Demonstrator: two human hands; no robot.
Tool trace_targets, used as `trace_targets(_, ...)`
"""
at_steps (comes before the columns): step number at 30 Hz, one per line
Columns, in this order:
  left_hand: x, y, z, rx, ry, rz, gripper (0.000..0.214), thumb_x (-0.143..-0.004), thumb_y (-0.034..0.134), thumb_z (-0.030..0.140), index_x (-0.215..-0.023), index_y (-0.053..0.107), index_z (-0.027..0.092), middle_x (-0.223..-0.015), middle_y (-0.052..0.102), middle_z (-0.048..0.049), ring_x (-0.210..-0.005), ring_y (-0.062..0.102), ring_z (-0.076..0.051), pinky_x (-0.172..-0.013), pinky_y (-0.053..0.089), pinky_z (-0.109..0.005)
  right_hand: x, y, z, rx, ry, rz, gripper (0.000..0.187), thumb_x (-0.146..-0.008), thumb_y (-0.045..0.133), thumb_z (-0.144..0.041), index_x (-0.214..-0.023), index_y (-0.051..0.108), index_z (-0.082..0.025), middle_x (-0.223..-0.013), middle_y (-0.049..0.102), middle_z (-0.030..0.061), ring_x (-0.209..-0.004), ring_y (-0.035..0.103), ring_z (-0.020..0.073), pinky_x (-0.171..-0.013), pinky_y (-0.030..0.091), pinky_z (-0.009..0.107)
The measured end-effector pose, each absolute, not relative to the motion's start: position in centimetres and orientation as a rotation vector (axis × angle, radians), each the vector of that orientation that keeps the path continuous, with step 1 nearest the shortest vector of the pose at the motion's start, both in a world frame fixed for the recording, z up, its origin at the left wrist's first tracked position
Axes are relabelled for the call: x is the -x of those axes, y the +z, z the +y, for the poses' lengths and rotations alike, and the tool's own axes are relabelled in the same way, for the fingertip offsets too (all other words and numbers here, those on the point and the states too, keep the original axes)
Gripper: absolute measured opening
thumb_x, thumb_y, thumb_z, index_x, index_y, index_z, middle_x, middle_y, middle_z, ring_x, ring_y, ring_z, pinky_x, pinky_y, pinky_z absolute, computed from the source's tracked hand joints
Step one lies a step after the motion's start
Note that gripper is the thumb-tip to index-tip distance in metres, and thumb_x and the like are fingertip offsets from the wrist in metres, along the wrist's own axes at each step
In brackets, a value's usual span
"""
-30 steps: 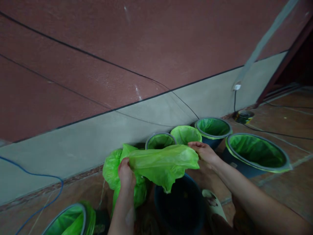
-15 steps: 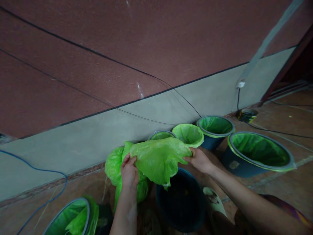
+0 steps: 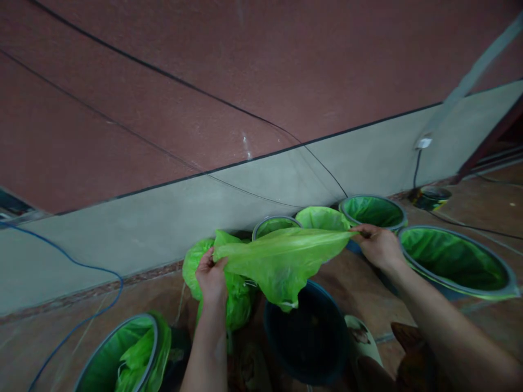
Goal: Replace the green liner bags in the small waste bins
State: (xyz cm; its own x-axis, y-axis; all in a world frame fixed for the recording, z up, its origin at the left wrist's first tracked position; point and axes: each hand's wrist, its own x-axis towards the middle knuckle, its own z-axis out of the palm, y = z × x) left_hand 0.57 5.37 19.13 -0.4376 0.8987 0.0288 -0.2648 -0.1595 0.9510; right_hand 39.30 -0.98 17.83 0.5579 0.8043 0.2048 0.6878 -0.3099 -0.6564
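Observation:
A thin green plastic bag [image 3: 281, 258] hangs stretched between my two hands. My left hand [image 3: 211, 275] pinches its left edge with closed fingers. My right hand [image 3: 379, 247] grips the right corner, pulled out sideways. The bag's loose bottom droops over an unlined dark blue bucket [image 3: 310, 335] right below. Behind my left hand lies a bunched heap of green bags [image 3: 204, 269].
Several blue buckets lined with green bags stand around: one at the lower left [image 3: 122, 356], a large one at the right [image 3: 453, 258], others by the wall [image 3: 371, 212]. A grey and maroon wall rises behind. A blue cable [image 3: 81, 267] runs at left. A sandal [image 3: 362, 340] lies by the dark bucket.
My right hand has pulled the bag's corner out to the right, stretching the bag wide and flat. My left hand stays at the left edge. The view has shifted slightly.

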Motion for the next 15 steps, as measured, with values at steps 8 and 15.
trace_targets(8,-1.0,19.4,4.4,-0.937,1.685,1.210,0.017,-0.056,0.073,0.020,-0.070,0.064,0.017,-0.063,0.063,0.0053,-0.059,0.056,-0.010,-0.065,0.047,-0.025,-39.0,18.5,-1.2,2.243,0.040,-0.990,0.031,-0.079,0.055,-0.022,-0.104,0.073,-0.017,-0.099,0.071,0.0147,-0.087,0.068,0.0307,-0.074,0.051,0.040)
trace_targets(15,-4.0,18.7,3.2,-1.237,1.517,1.196,0.012,-0.064,0.068,0.021,-0.076,0.065,0.018,-0.071,0.063,0.0023,-0.066,0.056,-0.012,-0.068,0.047,-0.025,-30.4,18.7,-3.0,1.469,-0.157,-1.526,0.031,-0.088,0.052,-0.022,-0.118,0.061,-0.020,-0.125,0.059,0.0121,-0.119,0.058,0.0270,-0.104,0.047,0.046)
